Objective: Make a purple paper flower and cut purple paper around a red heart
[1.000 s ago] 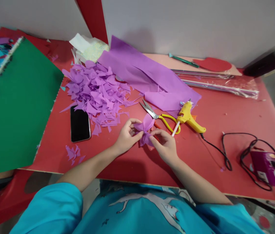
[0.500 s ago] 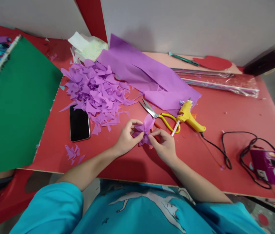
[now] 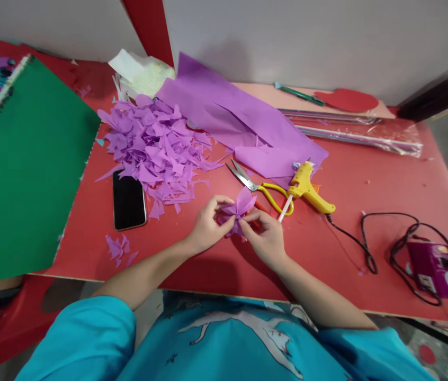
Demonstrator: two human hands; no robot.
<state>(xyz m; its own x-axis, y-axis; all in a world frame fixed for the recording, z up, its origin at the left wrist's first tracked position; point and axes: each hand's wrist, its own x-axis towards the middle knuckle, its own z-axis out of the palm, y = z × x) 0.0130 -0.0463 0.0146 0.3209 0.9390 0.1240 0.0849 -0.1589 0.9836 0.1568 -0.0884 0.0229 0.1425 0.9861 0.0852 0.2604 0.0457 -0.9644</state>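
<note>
Between my two hands is a purple paper flower (image 3: 243,201), its petals gathered at the middle. My left hand (image 3: 210,225) pinches it from the left, thumb and fingers closed. From the right, my right hand (image 3: 266,235) pinches the flower near its centre, fingertips pressed together; part of the flower is hidden behind the fingers. Just beyond lie scissors (image 3: 250,182) with blades pointing away and yellow handles. A yellow hot glue gun (image 3: 307,189) rests on its side to the right, a white glue stick poking from its back.
On the red table (image 3: 192,264), a heap of purple paper scraps (image 3: 156,148) lies beside a black phone (image 3: 128,201). Purple sheets (image 3: 224,116) spread behind. A green board (image 3: 29,174) covers the left; a black cord (image 3: 367,254) loops near a purple box (image 3: 430,267) at right.
The flower has turned slightly in my fingers, its upper petals leaning more to the right. Both hands keep their pinch in nearly the same place.
</note>
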